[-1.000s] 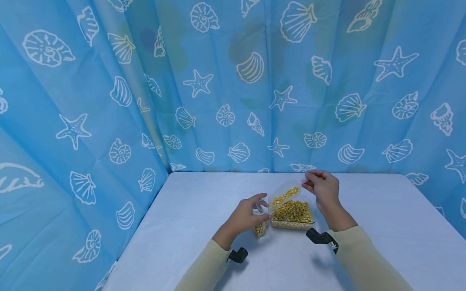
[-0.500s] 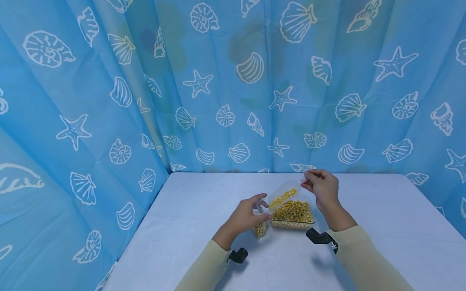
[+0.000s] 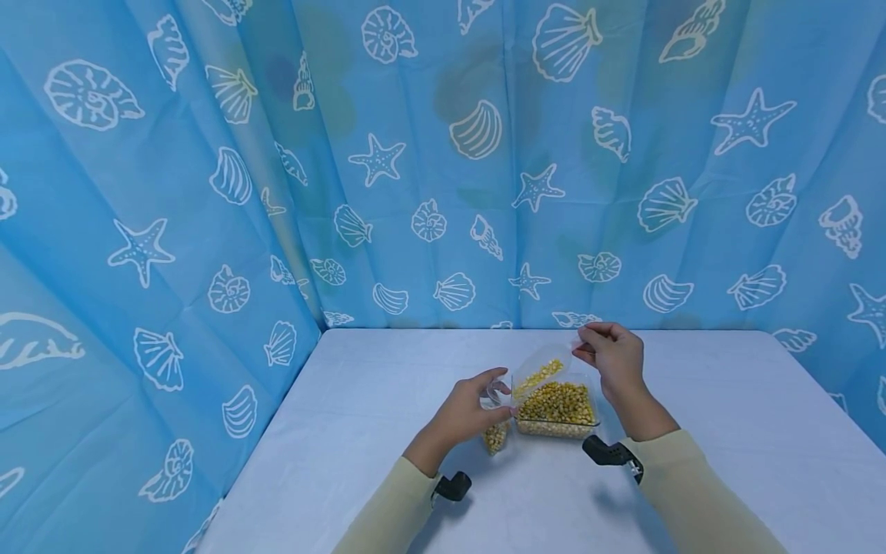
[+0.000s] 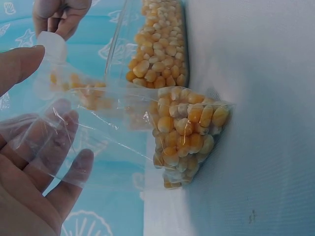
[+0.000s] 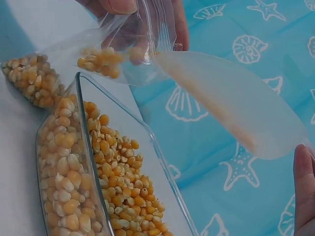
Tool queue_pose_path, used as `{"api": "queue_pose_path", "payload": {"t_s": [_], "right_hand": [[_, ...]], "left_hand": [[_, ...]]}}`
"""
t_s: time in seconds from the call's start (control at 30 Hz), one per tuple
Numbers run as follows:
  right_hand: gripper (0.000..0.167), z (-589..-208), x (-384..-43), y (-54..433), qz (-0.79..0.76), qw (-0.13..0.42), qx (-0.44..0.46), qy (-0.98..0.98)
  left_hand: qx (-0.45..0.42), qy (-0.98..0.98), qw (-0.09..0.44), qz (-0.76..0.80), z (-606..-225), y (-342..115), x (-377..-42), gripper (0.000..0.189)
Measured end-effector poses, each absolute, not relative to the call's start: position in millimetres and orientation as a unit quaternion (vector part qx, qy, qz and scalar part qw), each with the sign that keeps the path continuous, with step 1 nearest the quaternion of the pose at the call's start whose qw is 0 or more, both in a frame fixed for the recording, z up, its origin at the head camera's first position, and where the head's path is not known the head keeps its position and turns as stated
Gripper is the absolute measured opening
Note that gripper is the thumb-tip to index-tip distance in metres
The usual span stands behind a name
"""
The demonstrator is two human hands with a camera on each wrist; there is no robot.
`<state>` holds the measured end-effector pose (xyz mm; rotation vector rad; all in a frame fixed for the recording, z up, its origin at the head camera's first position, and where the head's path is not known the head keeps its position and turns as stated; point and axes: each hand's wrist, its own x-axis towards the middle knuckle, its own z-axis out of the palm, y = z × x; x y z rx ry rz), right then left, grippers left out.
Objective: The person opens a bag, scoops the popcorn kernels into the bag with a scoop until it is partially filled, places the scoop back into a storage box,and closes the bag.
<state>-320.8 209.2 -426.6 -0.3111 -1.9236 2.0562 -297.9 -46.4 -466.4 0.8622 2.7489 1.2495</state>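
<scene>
My left hand (image 3: pixel 467 404) holds the mouth of a clear zip bag (image 4: pixel 189 132) apart, thumb on one side and fingers on the other. Corn kernels fill the bag's bottom corner, which rests on the table. My right hand (image 3: pixel 616 358) pinches the far end of a translucent white scoop (image 5: pixel 236 103), tilted down with its tip at the bag's mouth. A thin row of kernels (image 3: pixel 543 375) lies along the scoop, and more kernels (image 5: pixel 101 63) are inside the bag's upper part. Below the scoop stands a glass container (image 5: pixel 172 177) holding many loose kernels.
A white cloth covers the table (image 3: pixel 720 431). Blue curtains (image 3: pixel 429 169) with white shell and starfish prints hang behind it and along the left. The container stands directly right of the bag, close to it.
The row of kernels on the scoop has grown shorter and thinner, sliding down toward the bag. Both hands have stayed almost where they were.
</scene>
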Motion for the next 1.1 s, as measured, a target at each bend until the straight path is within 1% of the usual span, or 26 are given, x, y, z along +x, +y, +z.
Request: {"api": "queue_pose_path", "payload": {"t_s": [0.17,0.3,0.5,0.73,0.83,1.1], "right_hand": [[0.019,-425.2,-320.3,208.0,0.721,0.159,-0.102,-0.667],[0.017,-425.0,-320.3,207.4,0.719,0.162,-0.099,-0.669],[0.02,-422.9,-320.4,206.5,0.714,0.172,-0.089,-0.672],[0.03,-419.7,-319.0,205.8,0.721,0.175,-0.07,-0.667],[0.028,-419.0,-318.5,205.6,0.719,0.176,-0.068,-0.669],[0.018,-419.6,-319.5,206.9,0.721,0.174,-0.068,-0.667]], "left_hand": [[0.274,0.875,0.0,0.399,-466.3,-46.7,-297.7,0.066],[0.278,0.874,-0.001,0.399,-466.3,-46.7,-297.8,0.066],[0.282,0.871,-0.006,0.401,-466.9,-46.7,-298.2,0.066],[0.29,0.868,-0.013,0.403,-467.9,-46.5,-299.8,0.067],[0.294,0.866,-0.016,0.404,-468.6,-46.4,-300.7,0.067],[0.289,0.867,-0.014,0.406,-468.0,-46.8,-300.3,0.068]]}}
